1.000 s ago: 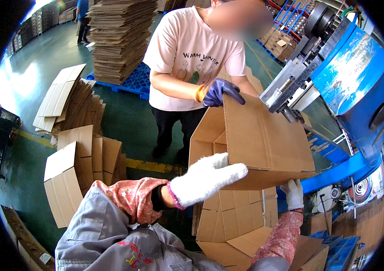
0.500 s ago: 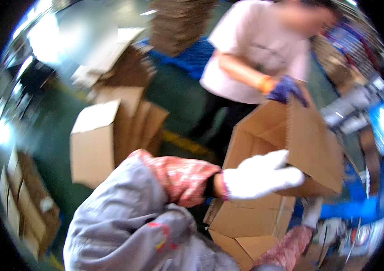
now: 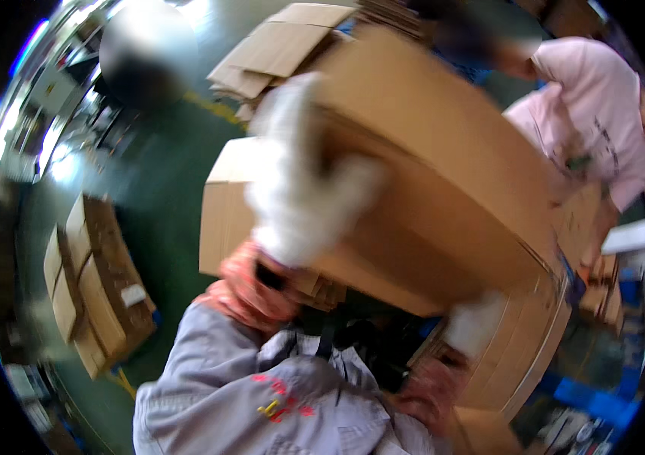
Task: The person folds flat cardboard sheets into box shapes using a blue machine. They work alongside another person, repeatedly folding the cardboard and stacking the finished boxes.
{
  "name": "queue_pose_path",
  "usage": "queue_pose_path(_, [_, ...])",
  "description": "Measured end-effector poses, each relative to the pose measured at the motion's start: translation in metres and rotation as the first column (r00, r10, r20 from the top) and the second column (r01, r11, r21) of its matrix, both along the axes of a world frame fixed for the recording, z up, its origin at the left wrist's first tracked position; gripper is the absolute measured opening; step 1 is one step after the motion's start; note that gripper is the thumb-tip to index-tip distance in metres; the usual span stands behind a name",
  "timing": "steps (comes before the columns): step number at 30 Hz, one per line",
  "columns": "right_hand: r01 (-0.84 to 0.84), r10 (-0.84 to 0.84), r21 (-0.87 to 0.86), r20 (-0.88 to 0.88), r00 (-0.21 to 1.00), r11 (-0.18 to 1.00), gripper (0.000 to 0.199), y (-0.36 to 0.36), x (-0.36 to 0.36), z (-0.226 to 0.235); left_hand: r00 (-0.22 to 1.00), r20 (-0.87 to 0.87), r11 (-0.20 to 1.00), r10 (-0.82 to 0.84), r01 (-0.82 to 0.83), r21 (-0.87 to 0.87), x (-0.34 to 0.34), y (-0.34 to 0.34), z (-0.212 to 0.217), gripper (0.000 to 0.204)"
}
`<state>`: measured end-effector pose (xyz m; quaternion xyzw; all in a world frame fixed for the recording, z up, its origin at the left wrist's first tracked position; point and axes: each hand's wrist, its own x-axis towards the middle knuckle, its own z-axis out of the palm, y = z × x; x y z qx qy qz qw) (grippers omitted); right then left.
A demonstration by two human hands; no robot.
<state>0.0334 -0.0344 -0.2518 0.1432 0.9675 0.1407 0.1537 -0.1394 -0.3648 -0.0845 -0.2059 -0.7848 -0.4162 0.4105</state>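
Observation:
A large brown cardboard box (image 3: 444,144) is tilted in the air in front of me, its opening partly in view. My left hand (image 3: 299,182), in a white glove and smeared by motion, grips the box's left end, thumb and fingers around its edge. Lower right, my right hand (image 3: 475,324), also white-gloved and blurred, holds the box's near bottom edge; its fingertips are hidden. Beneath the box's right end stands another cardboard carton (image 3: 516,349).
Folded cardboard stacks (image 3: 280,45) stand at the far left-centre, and a pile of flattened cartons (image 3: 102,296) lies on the green floor at left. A co-worker in a pink shirt (image 3: 591,106) stands at far right. Blue framework (image 3: 595,402) is at lower right.
The box has swung left and come up nearer to me. My left hand moved up and left and now grips its end. The co-worker's gloved hand has come off it.

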Motion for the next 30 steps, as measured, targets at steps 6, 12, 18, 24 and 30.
queue_pose_path(6, [0.156,-0.426,-0.928,-0.002,0.905,0.337,0.061,-0.161,0.009,-0.144,0.481,0.679,0.717,0.555,0.138,-0.684,-0.033,-0.152,-0.315,0.058])
queue_pose_path(12, [-0.249,-0.741,-0.907,0.422,-0.522,-0.341,0.056,0.043,0.253,-0.165,0.225,0.969,0.619,0.104,0.748,-0.241,0.092,0.024,-0.353,0.056])
queue_pose_path(18, [-0.457,-0.177,-0.887,0.461,-0.869,-0.069,0.091,0.182,0.451,-0.157,0.018,0.858,0.125,-0.513,0.991,0.054,0.251,0.368,-0.221,0.054])
queue_pose_path(24, [-0.325,0.118,-0.899,0.304,-0.945,-0.294,0.092,0.265,0.445,-0.193,-0.168,0.739,-0.246,-0.653,0.969,0.003,0.378,0.539,-0.194,0.075])
queue_pose_path(30, [-0.174,0.048,-0.985,0.173,-0.984,-0.015,0.083,0.244,0.412,-0.211,-0.453,0.463,-0.536,-0.762,0.842,-0.057,0.513,0.600,-0.173,0.117])
